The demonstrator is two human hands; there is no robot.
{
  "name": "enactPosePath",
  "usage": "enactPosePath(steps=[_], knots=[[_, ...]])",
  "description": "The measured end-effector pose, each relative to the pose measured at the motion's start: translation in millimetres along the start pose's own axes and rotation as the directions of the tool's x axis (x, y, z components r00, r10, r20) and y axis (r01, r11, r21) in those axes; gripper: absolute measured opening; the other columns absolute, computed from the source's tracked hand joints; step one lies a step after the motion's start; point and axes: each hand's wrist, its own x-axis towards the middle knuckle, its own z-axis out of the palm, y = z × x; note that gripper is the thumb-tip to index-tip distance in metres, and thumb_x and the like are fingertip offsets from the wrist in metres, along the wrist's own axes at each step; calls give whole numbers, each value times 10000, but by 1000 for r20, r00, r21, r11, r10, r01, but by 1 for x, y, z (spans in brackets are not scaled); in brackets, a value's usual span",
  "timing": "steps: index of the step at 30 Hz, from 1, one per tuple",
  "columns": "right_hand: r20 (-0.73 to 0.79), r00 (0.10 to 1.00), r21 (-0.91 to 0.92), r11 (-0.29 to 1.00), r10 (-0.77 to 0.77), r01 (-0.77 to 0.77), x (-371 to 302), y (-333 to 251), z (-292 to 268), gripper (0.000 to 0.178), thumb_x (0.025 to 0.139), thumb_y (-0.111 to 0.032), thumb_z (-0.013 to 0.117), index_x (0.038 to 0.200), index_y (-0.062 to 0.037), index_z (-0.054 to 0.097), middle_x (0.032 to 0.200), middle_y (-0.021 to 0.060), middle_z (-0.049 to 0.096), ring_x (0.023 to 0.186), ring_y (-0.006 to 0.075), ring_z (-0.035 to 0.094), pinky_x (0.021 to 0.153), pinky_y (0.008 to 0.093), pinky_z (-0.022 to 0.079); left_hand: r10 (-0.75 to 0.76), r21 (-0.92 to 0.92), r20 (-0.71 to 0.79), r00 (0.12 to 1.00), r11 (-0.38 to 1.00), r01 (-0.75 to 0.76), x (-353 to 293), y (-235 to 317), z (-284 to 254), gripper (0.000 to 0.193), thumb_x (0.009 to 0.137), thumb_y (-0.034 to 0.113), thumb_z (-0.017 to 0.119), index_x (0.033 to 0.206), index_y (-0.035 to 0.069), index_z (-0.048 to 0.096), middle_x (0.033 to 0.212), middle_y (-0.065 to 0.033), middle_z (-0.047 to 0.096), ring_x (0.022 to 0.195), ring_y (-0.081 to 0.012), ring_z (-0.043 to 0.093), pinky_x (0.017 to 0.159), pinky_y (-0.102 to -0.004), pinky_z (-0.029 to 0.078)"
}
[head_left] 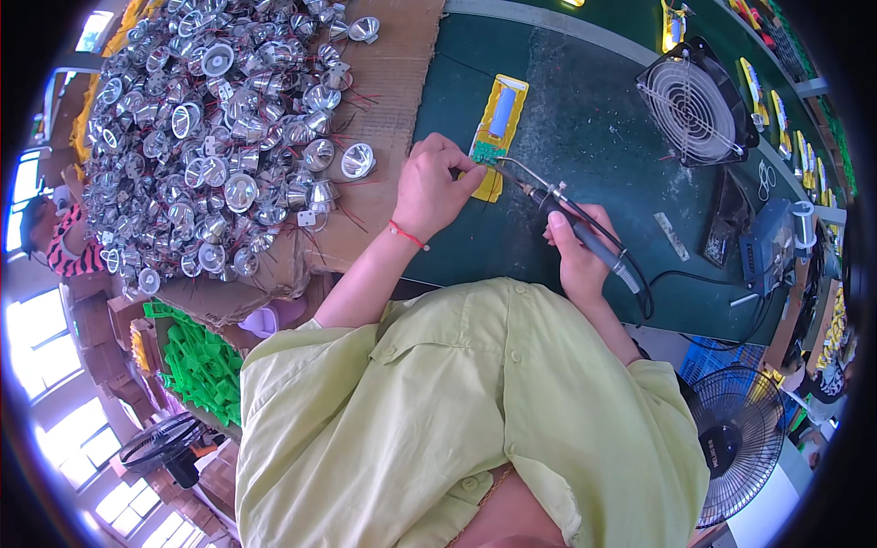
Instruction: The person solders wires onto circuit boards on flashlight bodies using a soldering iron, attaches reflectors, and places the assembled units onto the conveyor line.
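just soldering iron (585,233) tip at yellow casing (498,137) edge

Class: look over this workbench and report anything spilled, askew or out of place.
Nothing looks damaged. The silver reflectors lie in a loose heap on cardboard. The left hand steadies a yellow casing; the right hand holds a soldering iron.

A long yellow housing (498,135) lies open-side up on the green table (585,137), its length running away from the person, with a pale cylindrical cell seated in its upper half and a small green circuit board (487,152) at its lower part. A soldering iron (571,224) with a dark grip and thin metal tip slants leftward, the tip at the board's edge, its black cord looping off to the right.
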Motion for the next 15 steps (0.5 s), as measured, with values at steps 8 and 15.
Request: enactPosePath(steps=[8, 15], knots=[[-72, 996, 196, 980, 46, -31, -1, -5, 1, 204, 809, -103, 659, 918, 30, 549, 705, 85, 600, 603, 105, 580, 547, 225, 482, -81, -35, 84, 993, 996, 84, 4, 0, -3, 196, 731, 214, 694, 763, 21, 674, 826, -85, 559, 765, -211, 571, 667, -311, 452], [-99, 994, 115, 992, -39, 50, 0, -9, -10, 214, 831, -98, 630, 950, 39, 517, 718, 99, 598, 594, 120, 580, 546, 229, 482, -74, -35, 76, 994, 996, 77, 3, 0, -6, 200, 725, 220, 695, 766, 25, 678, 825, -90, 563, 769, -218, 568, 693, -320, 450]])
